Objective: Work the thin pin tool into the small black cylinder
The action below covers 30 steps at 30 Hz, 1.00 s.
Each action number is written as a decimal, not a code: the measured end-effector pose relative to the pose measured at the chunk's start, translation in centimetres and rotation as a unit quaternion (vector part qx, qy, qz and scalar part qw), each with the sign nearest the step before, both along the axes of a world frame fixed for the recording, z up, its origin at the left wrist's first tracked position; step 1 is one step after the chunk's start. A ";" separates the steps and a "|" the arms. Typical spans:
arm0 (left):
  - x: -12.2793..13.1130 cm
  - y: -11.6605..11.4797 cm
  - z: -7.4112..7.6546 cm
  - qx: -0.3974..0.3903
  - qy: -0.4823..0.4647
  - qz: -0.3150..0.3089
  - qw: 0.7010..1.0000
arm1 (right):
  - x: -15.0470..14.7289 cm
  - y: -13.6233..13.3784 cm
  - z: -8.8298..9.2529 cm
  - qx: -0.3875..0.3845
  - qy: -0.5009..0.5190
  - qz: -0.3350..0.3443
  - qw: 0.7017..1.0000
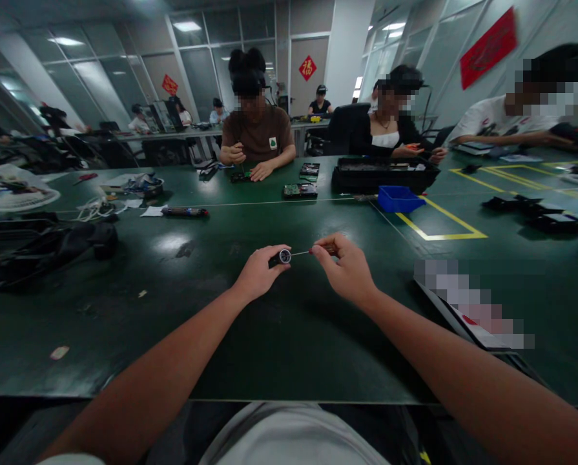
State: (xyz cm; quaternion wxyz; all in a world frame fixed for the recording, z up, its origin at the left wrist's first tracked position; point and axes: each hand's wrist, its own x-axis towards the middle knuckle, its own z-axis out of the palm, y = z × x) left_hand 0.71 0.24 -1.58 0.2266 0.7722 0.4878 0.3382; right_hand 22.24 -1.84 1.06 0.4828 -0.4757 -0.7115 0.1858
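Above the middle of the green table [269,336], my left hand [262,270] holds a small black part [279,258] with a round silver-rimmed end turned toward the right. My right hand [344,268] is closed on the handle of a thin screwdriver [301,253], whose metal shaft points left. The tip of the shaft meets or lies very near the round end; whether it is inside cannot be made out. Both hands are raised a little over the table, a short gap apart.
A blue bin [400,199] and a black tray [385,175] stand beyond my right hand. Green circuit boards [300,190] lie ahead. A black bag [56,248] is at the left, papers [473,310] at the right. Another person [259,132] works across the table.
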 end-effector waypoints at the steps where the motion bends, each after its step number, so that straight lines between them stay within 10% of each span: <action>1: 0.0 0.0 0.0 0.000 0.003 -0.001 1.000 | 0.0 0.0 0.0 0.001 -0.002 0.012 1.000; 19: -0.1 0.0 0.1 0.001 0.036 -0.004 0.999 | 0.0 0.2 -0.7 -0.058 0.023 0.040 0.997; 30: 0.0 -0.2 0.8 0.019 0.024 0.002 1.000 | -0.4 2.1 -2.1 -0.155 0.317 0.069 0.933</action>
